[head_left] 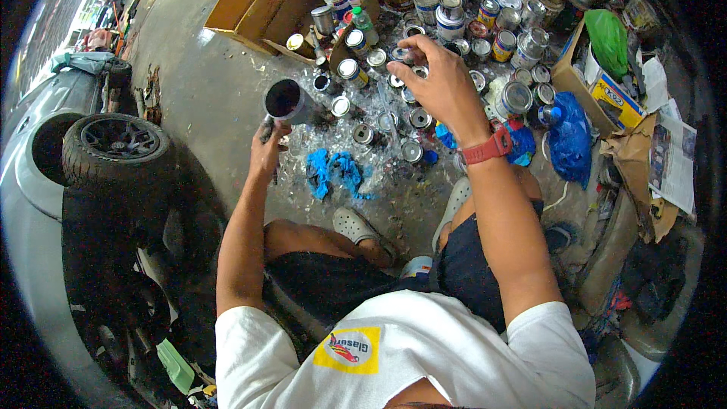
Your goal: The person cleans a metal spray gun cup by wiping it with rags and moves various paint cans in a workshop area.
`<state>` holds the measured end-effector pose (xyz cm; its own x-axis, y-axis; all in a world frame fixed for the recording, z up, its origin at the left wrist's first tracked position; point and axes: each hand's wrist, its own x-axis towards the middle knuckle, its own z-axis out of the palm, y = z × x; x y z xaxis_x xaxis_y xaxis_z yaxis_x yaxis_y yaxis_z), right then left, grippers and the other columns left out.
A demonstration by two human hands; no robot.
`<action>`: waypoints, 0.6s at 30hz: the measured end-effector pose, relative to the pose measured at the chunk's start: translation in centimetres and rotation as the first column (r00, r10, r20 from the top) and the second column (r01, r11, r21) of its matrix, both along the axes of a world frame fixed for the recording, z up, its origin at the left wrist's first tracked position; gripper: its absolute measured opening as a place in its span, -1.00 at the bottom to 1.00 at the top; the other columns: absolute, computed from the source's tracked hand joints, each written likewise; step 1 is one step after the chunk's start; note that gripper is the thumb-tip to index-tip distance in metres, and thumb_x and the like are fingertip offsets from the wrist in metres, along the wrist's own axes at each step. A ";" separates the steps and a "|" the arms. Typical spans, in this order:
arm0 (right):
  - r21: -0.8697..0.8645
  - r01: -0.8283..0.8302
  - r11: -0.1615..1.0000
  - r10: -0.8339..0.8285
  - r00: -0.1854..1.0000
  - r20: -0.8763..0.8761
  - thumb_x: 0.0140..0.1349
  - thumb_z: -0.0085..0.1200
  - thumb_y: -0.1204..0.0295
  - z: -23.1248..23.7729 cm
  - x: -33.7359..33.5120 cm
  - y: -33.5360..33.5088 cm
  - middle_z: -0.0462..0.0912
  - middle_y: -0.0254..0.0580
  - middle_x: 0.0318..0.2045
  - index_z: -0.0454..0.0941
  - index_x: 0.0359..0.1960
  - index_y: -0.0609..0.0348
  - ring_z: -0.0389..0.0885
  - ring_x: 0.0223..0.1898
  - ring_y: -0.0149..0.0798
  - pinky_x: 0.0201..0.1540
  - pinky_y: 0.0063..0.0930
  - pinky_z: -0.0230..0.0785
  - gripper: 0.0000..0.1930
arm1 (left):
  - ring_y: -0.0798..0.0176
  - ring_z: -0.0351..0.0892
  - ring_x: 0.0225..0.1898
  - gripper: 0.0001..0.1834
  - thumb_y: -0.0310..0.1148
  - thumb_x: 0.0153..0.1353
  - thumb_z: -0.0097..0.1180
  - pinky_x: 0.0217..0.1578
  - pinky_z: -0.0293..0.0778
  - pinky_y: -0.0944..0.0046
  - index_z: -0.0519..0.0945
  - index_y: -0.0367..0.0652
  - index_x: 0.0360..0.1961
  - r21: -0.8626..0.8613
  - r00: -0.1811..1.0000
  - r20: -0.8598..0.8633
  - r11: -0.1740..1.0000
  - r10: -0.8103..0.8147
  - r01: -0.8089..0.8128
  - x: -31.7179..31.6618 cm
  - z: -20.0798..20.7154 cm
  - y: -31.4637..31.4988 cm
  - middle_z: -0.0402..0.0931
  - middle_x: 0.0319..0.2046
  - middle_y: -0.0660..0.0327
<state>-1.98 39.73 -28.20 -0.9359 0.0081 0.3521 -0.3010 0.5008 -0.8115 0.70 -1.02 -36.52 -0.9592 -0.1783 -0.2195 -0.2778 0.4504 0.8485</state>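
A cup (306,112), dark inside, sits in the left hand (268,145) above the floor (208,95).
The left fingers grasp the cup's side, its open mouth showing. The right hand (448,89) hangs over crowded cans (350,70), thumb and fingers parted with nothing between them; whether they touch a can is hard to tell. A crumpled blue wad (344,169) lies nearer the shoes (354,225).

liquid (283,96), apparently, inside cup (306,110)
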 end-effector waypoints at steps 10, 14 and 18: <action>0.023 -0.018 1.000 0.018 1.000 0.016 0.18 0.34 0.18 0.0 0.4 -0.8 0.74 0.02 -0.23 0.61 -0.06 0.19 0.71 -0.15 0.08 -0.03 -0.09 0.49 -0.59 | 0.19 0.74 -0.33 -0.45 0.17 0.45 -0.03 -0.61 0.29 0.39 0.50 -0.14 0.03 0.524 0.913 0.294 0.751 0.283 -0.402 -7.9 -5.2 -2.6 0.70 -0.29 0.13; 0.070 -0.025 0.997 0.025 1.000 0.003 0.18 0.35 0.18 -0.7 -0.2 -1.1 0.73 -0.01 -0.25 0.61 -0.05 0.17 0.70 -0.19 0.05 -0.06 -0.08 0.46 -0.59 | 0.19 0.71 -0.41 -0.48 0.16 0.46 -0.04 -0.62 0.31 0.40 0.49 -0.14 -0.02 0.559 0.861 0.262 0.658 0.436 -0.504 -11.3 -9.2 -1.3 0.67 -0.34 0.11; 0.077 -0.057 0.995 0.055 0.998 0.032 0.19 0.33 0.19 -1.3 -1.1 -1.8 0.72 -0.04 -0.24 0.59 -0.02 0.16 0.68 -0.17 0.02 0.00 -0.10 0.40 -0.59 | 0.23 0.60 -0.55 -0.48 0.17 0.44 0.01 -0.67 0.26 0.38 0.49 -0.12 -0.04 0.578 0.817 0.260 0.595 0.515 -0.559 -13.1 -12.8 -1.4 0.62 -0.40 0.13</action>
<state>-3.07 37.95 -29.51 -0.9443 -0.0709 0.3214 -0.3064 0.5457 -0.7799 -12.41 -2.46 -49.28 -0.7154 -0.4642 -0.5222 -0.3572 -0.3993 0.8444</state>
